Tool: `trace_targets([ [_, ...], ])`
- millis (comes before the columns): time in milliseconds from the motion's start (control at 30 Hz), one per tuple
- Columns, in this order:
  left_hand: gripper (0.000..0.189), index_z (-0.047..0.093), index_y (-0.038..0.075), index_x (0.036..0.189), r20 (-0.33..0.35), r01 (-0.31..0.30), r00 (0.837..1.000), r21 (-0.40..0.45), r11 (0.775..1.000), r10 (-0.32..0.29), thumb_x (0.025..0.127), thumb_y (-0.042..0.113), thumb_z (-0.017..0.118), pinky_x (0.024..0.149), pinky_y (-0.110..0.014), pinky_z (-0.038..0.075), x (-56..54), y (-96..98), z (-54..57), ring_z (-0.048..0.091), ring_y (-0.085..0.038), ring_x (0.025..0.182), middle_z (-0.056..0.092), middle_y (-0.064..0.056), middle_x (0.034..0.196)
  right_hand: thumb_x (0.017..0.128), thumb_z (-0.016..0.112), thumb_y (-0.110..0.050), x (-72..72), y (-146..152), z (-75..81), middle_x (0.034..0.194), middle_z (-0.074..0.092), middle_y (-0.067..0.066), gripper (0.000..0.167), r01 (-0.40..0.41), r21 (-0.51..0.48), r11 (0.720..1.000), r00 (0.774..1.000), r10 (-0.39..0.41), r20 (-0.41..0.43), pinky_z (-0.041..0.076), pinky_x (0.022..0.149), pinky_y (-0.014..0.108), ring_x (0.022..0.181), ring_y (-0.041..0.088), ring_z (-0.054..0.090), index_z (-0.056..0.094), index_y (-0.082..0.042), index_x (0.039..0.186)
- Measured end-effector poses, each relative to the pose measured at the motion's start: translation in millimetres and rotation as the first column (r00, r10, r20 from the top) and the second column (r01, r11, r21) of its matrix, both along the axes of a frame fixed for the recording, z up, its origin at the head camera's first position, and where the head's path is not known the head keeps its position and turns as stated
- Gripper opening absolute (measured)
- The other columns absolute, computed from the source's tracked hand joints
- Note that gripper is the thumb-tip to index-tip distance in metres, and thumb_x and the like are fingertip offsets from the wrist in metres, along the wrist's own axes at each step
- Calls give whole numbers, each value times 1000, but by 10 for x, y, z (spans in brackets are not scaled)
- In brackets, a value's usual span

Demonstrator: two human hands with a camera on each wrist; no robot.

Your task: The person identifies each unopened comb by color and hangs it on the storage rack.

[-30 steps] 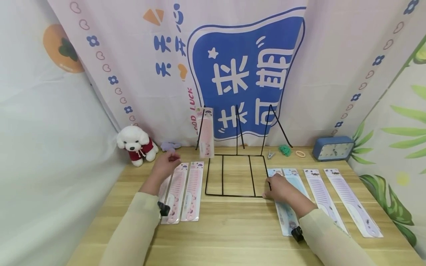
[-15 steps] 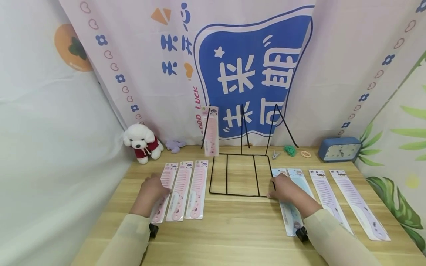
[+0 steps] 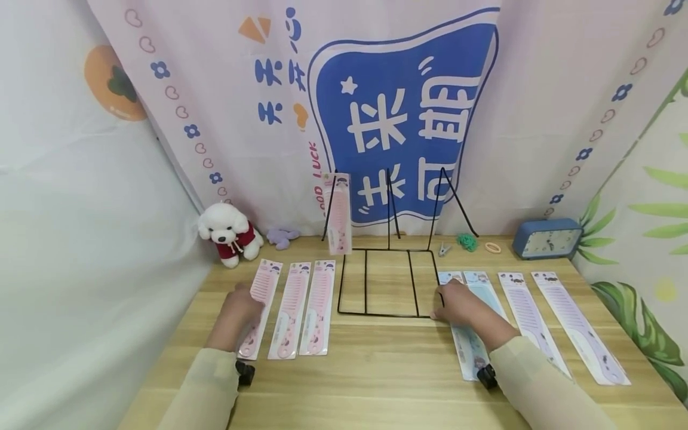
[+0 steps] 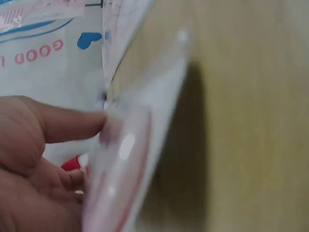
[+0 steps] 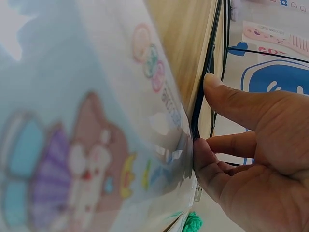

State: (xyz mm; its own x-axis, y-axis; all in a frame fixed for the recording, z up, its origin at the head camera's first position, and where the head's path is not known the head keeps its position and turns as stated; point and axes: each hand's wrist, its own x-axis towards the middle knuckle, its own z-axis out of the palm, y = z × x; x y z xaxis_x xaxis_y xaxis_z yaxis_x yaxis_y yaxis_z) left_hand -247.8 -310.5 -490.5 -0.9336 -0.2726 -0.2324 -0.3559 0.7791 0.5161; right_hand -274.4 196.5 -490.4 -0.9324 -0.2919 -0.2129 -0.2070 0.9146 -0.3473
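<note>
My left hand [image 3: 240,313] grips the leftmost packaged pink comb [image 3: 263,286] by its left side. In the left wrist view the thumb touches the clear wrapper [image 4: 128,159] and the pack stands tilted from the tabletop. Two more packaged pink combs [image 3: 291,310] [image 3: 318,307] lie just right of it. With thumb and fingers, my right hand [image 3: 459,304] pinches the front right corner of a black wire rack [image 3: 391,315]. Another packaged pink comb [image 3: 338,215] hangs at the rack's left prong. Blue packs [image 3: 486,292] lie partly under my right hand and forearm.
Two packaged purple combs [image 3: 529,313] [image 3: 580,328] lie at the right of the wooden table [image 3: 376,382]. Along the back are a white plush dog [image 3: 226,230], a purple toy [image 3: 282,237], a small clip [image 3: 444,249], green yarn [image 3: 466,242], a ring [image 3: 493,247] and a blue clock [image 3: 548,239].
My left hand has come down and left from above the pink packs onto the leftmost one, which has shifted slightly left. The right hand keeps its hold on the rack.
</note>
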Motion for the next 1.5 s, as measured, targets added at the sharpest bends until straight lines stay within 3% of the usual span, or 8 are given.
trace_targets([
  [267, 60, 37, -13, 154, -158, 5, 987, 74, 997, 7, 97, 4, 43, 96, -60, 54, 69, -166, 303, 60, -51, 118, 57, -42, 141, 96, 86, -27, -20, -54, 37, 141, 59, 38, 69, -1, 9, 1000, 1000, 1, -3, 52, 113, 62, 129, 47, 63, 61, 16, 143],
  [433, 43, 45, 2, 148, -316, 3, 944, 284, 959, 90, 105, 5, 50, 94, -41, 54, 100, -46, 533, 62, -38, 120, 63, -30, 137, 96, 86, -27, -12, -58, 44, 142, 60, 38, 68, 7, 18, 1000, 1000, -7, 4, 52, 114, 62, 130, 46, 63, 61, 15, 143],
  [533, 33, 48, 10, 138, -389, 118, 913, 537, 835, 122, 108, -2, 53, 94, -26, 54, 124, 56, 603, 61, -21, 120, 64, -16, 135, 96, 85, -27, -10, -51, 37, 142, 60, 38, 67, 4, 22, 1000, 1000, -4, 1, 53, 113, 62, 130, 46, 63, 61, 15, 143],
  [700, 37, 53, 19, 130, -498, 439, 867, 754, 488, -10, 108, -10, 52, 101, -25, 61, 197, 185, 564, 65, -10, 122, 66, 5, 134, 96, 86, -27, -4, -44, 30, 143, 58, 39, 69, 17, 17, 1000, 1000, -17, 15, 52, 114, 62, 130, 47, 63, 60, 15, 144],
  [800, 41, 57, 22, 133, -564, 573, 812, 721, 390, -150, 108, -10, 54, 105, -32, 62, 249, 274, 511, 68, -12, 125, 69, 6, 137, 95, 87, -27, 0, -42, 25, 143, 58, 39, 70, 24, 17, 1000, 999, -25, 22, 52, 114, 62, 129, 47, 63, 60, 15, 144],
  [933, 41, 59, 23, 134, -608, 664, 748, 676, 319, -267, 108, -9, 55, 103, -32, 63, 298, 446, 485, 69, -11, 123, 70, 5, 134, 95, 87, -27, 5, -37, 23, 142, 59, 39, 68, 22, 19, 1000, 1000, -23, 16, 53, 113, 62, 127, 45, 64, 61, 15, 143],
  [1167, 33, 58, 22, 124, -618, 689, 724, 674, 268, -308, 108, -7, 57, 96, -29, 63, 351, 729, 476, 66, -10, 113, 67, 4, 123, 96, 85, -27, 9, -18, 43, 139, 62, 38, 67, -4, 14, 1000, 1000, 4, -2, 54, 111, 62, 127, 46, 64, 61, 16, 142],
  [1500, 23, 56, 14, 119, -582, 636, 771, 686, 353, -257, 107, -6, 59, 90, -25, 61, 317, 835, 421, 65, -10, 108, 67, 5, 116, 96, 85, -26, 14, -19, 62, 140, 60, 39, 65, -6, 15, 1000, 1000, 6, 4, 53, 112, 62, 128, 47, 64, 62, 16, 141],
])
